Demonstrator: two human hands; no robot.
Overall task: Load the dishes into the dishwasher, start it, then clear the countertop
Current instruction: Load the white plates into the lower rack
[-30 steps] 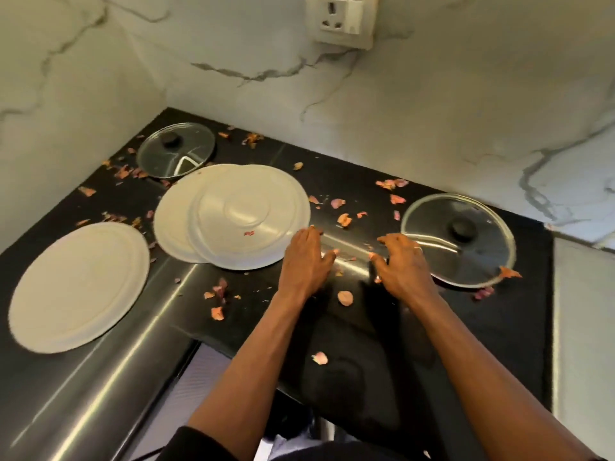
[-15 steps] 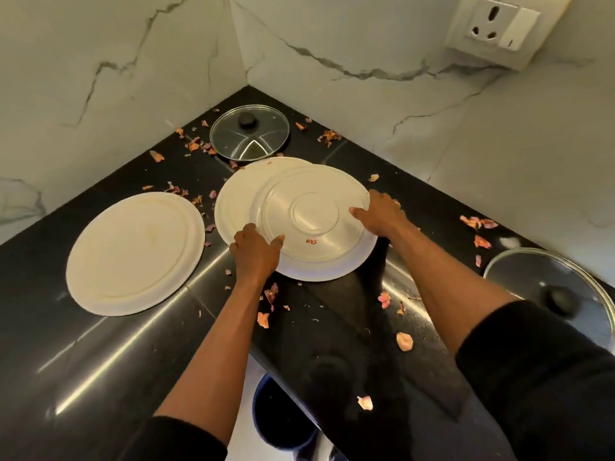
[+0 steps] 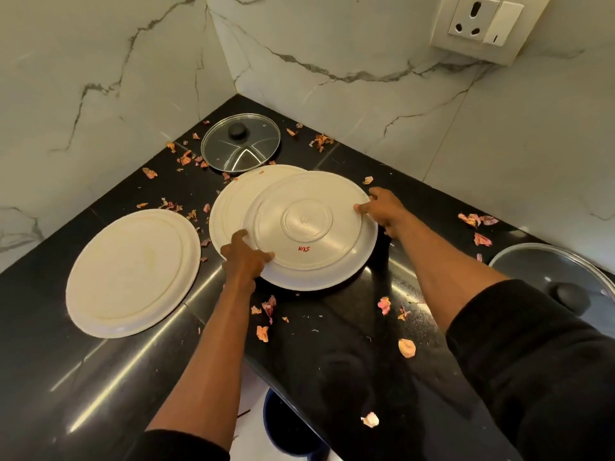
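The upturned plate (image 3: 309, 234) is grasped at opposite rims by the left grip (image 3: 244, 257) and the right grip (image 3: 382, 207). A second plate (image 3: 233, 201) on the black counter (image 3: 133, 377) is overlapped by it. A third plate (image 3: 133, 271) is seen to the left, with petals (image 3: 406, 347) scattered about.

Shows grey-veined white marble walls (image 3: 100, 78) meeting in a corner beyond the left hand (image 3: 244, 257) and the right hand (image 3: 382, 209). Places a cream wall socket (image 3: 472, 23), with a rocker switch (image 3: 503, 24) at its side, high up, far beyond and to the right of the right hand. Reveals a dark blue bucket (image 3: 289, 427), partly hidden, low down and nearer than both hands, beside a strip of pale floor (image 3: 249, 437).
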